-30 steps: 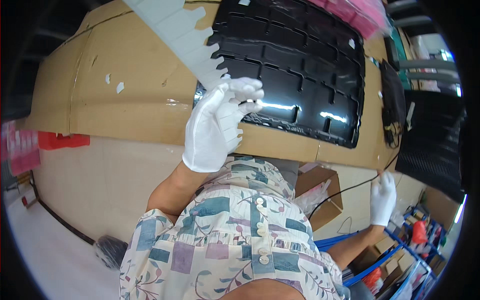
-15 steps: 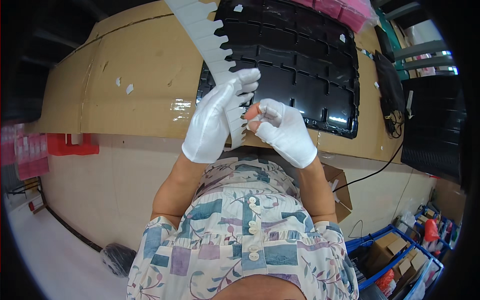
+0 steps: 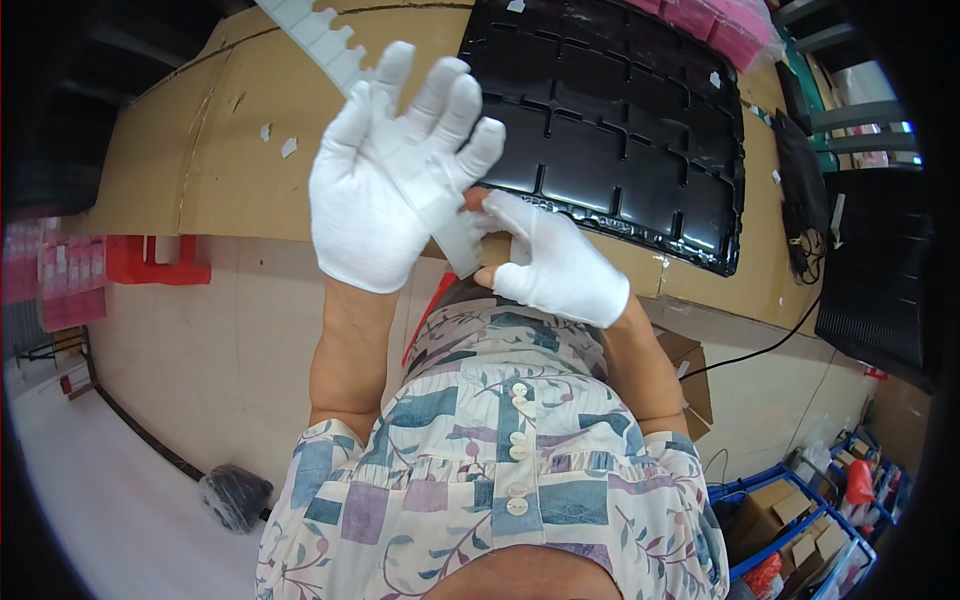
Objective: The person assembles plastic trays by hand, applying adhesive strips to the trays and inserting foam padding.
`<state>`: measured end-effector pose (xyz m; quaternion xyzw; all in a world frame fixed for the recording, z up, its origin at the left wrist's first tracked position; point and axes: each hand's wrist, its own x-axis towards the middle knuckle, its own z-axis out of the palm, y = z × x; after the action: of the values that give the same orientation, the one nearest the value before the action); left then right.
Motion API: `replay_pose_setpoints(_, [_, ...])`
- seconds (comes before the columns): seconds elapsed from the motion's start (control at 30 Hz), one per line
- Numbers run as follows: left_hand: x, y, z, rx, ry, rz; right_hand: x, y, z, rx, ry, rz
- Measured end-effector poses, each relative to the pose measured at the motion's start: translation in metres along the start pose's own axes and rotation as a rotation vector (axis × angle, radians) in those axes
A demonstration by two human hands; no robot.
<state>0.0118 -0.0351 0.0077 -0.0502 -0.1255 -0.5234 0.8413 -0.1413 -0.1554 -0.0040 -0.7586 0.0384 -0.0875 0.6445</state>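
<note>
A long white strip (image 3: 450,225) with a row of tabs along one edge slants from the upper left down toward my waist. It lies across the upturned palm of my left hand (image 3: 370,220), whose gloved fingers are stretched and spread. My right hand (image 3: 565,260) is curled at the strip's lower end. Its bare index fingertip touches the tabbed edge and its bare thumb is at the end of the strip. White gloves cover both hands apart from those right fingertips. Just beyond my right hand lies a large black moulded panel (image 3: 580,172).
Brown cardboard (image 3: 270,190) covers the table, with small white scraps (image 3: 289,148) on it. Pink wrapped bundles (image 3: 725,30) lie at the far right. A black cable (image 3: 755,345) hangs over the front edge. A blue rack (image 3: 770,540) with boxes stands lower right.
My left hand has turned palm up and spread its fingers. The strip has swung left, off the black panel. My right hand's finger and thumb have moved wider apart along the strip's edge.
</note>
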Motion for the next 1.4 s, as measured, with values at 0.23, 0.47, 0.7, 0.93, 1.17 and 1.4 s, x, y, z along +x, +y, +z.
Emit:
replay_pose_setpoints(0.23, [-0.035,0.004,-0.001,1.158,0.412,0.014,0.006,-0.01,0.001,0.515,0.072,0.357])
replay_pose_setpoints(0.47, [-0.065,-0.029,0.006,1.248,0.629,-0.371,0.021,-0.014,0.008,0.281,0.181,0.228])
replay_pose_setpoints(0.7, [-0.071,-0.027,-0.007,1.093,0.661,-0.163,-0.005,-0.003,-0.001,0.132,0.234,0.269])
replay_pose_setpoints(0.93, [-0.065,-0.054,-0.01,1.26,0.547,-0.068,-0.022,-0.001,-0.002,-0.067,0.31,0.213])
replay_pose_setpoints(1.17, [-0.049,-0.035,-0.006,0.729,0.565,-0.486,-0.033,0.001,-0.023,0.081,0.111,0.254])
replay_pose_setpoints(1.4, [-0.042,-0.058,-0.005,1.192,0.558,-0.256,-0.037,-0.005,-0.024,0.05,0.226,0.313])
